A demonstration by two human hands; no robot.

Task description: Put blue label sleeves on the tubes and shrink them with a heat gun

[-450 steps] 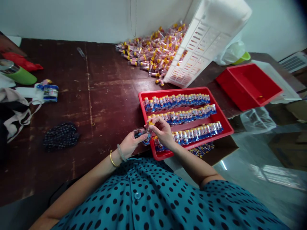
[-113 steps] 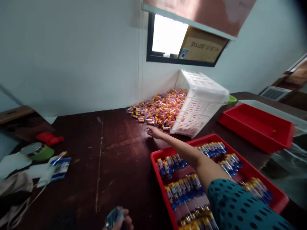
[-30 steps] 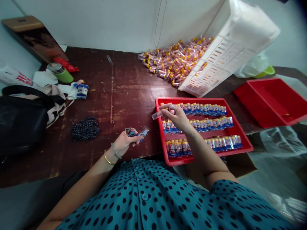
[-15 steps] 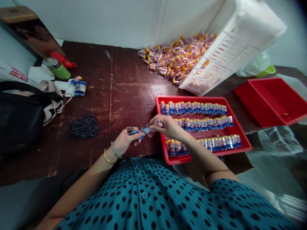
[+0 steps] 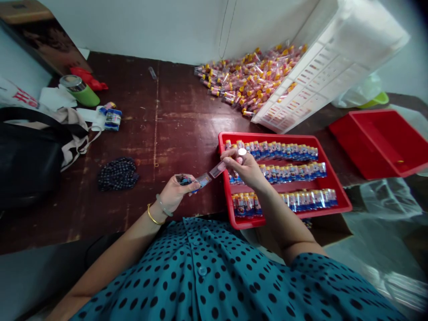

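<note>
My left hand [image 5: 174, 192] is closed on a small stack of printed clear-plastic sleeves. One blue-printed sleeve [image 5: 203, 180] sticks out between thumb and fingers toward the right. My right hand [image 5: 245, 169] pinches a small clear tube [image 5: 218, 169] with something pinkish inside, its end close to that sleeve but apart from it. A round white end [image 5: 241, 152] of another small item shows in the curl of the right fingers. Below the right hand lies a red tray [image 5: 334, 178] with rows of yellow-capped tubes in blue-printed sleeves [image 5: 294, 171].
A heap of yellow-capped tubes [image 5: 254, 80] lies at the back by a tipped white crate [image 5: 310, 84]. An empty-looking red bin [image 5: 371, 142] is at right. On the left are a dark checked cloth [image 5: 117, 174], a green flask [image 5: 83, 93] and a black bag [image 5: 28, 165].
My right hand has moved up and right, away from the left hand, over the tray. The tube and the sleeve, overlapping before, are now apart. The left hand has barely moved.
</note>
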